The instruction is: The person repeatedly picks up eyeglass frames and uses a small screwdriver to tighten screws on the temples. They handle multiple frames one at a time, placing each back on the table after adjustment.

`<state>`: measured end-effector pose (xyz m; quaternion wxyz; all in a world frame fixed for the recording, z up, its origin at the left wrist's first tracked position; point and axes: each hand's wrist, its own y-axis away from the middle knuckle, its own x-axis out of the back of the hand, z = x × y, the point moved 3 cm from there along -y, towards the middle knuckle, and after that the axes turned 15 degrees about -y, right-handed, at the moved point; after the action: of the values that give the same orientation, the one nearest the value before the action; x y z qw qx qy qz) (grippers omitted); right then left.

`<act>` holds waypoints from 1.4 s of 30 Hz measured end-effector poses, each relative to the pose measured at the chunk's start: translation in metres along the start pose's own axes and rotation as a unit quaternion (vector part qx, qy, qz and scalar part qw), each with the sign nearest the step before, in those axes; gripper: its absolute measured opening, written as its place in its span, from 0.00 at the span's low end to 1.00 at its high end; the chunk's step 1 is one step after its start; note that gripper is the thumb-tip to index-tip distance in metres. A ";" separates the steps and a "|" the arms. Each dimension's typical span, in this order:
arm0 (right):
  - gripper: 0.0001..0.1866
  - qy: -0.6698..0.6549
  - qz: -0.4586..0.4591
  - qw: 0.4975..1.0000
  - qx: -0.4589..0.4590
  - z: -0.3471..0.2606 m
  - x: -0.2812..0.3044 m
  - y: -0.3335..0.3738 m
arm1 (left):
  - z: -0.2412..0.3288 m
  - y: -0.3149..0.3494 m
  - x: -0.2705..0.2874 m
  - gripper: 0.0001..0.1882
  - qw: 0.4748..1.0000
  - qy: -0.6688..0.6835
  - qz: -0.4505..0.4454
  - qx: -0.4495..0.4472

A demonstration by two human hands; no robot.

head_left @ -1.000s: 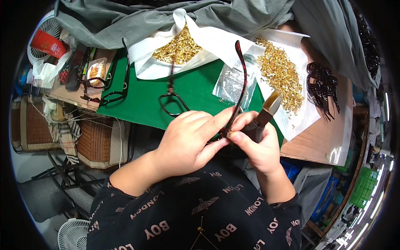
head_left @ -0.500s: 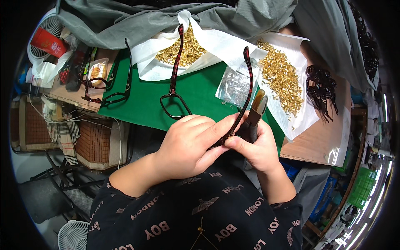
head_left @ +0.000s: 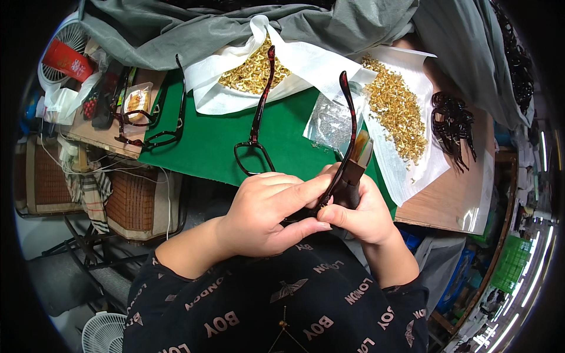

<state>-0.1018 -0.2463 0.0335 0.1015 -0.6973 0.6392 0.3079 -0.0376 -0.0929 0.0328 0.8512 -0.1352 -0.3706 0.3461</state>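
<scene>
An eyeglasses frame [head_left: 263, 109] in dark tortoiseshell, its temples pointing away from me, is gripped by my closed left hand [head_left: 265, 206]. That hand covers much of its front, and one rim shows beyond the knuckles. My right hand [head_left: 368, 213] is curled around a dark-bodied hand tool [head_left: 347, 187] with an amber and silver end; its exact kind is unclear. The right thumb and the left fingers meet close to the hinge of the right temple [head_left: 352, 117]. What lies between those fingertips is hidden.
Gold-coloured small metal parts lie on white cloth [head_left: 306, 65] and white paper [head_left: 432, 170]. A clear bag [head_left: 332, 120] of tiny silver pieces rests on the green mat [head_left: 206, 129]. More eyeglasses [head_left: 162, 138] lie left; loose dark temples [head_left: 453, 123] are heaped right.
The eyeglasses have turned and shifted slightly, with the left temple lower and farther right. The right temple's tip has dropped a little. Both hands keep their holds, and the left fingers have shifted.
</scene>
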 end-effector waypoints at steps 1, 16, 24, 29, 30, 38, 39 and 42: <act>0.17 -0.017 -0.009 1.000 0.002 0.003 0.001 0.000 | 0.000 0.000 0.000 0.29 1.000 -0.001 0.003 -0.001; 0.12 0.328 0.007 0.944 0.032 -0.027 0.014 0.012 | -0.003 -0.004 0.015 0.25 0.996 0.045 0.006 0.072; 0.14 0.538 -0.053 0.840 0.043 -0.042 0.004 0.014 | -0.005 -0.003 0.014 0.26 0.989 0.073 -0.002 0.127; 0.13 0.568 -0.095 0.816 0.049 -0.044 -0.006 0.009 | -0.002 -0.010 0.012 0.27 0.985 0.114 -0.024 0.129; 0.13 0.584 -0.096 0.805 0.051 -0.043 -0.006 0.008 | -0.003 -0.010 0.011 0.27 0.985 0.119 -0.020 0.126; 0.12 0.632 -0.089 0.761 0.121 -0.033 0.005 0.002 | 0.002 -0.009 0.018 0.28 0.987 0.050 -0.078 0.130; 0.12 0.631 -0.088 0.761 0.123 -0.032 0.007 0.001 | 0.001 -0.010 0.018 0.27 0.986 0.035 -0.086 0.139; 0.12 0.601 -0.090 0.782 0.134 -0.035 0.011 0.006 | -0.003 -0.017 0.040 0.23 0.999 -0.019 -0.029 0.022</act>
<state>-0.0970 -0.2745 0.0564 -0.1836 -0.7749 0.5395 -0.2734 -0.0076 -0.0771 0.0608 0.8564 -0.0989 -0.3829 0.3319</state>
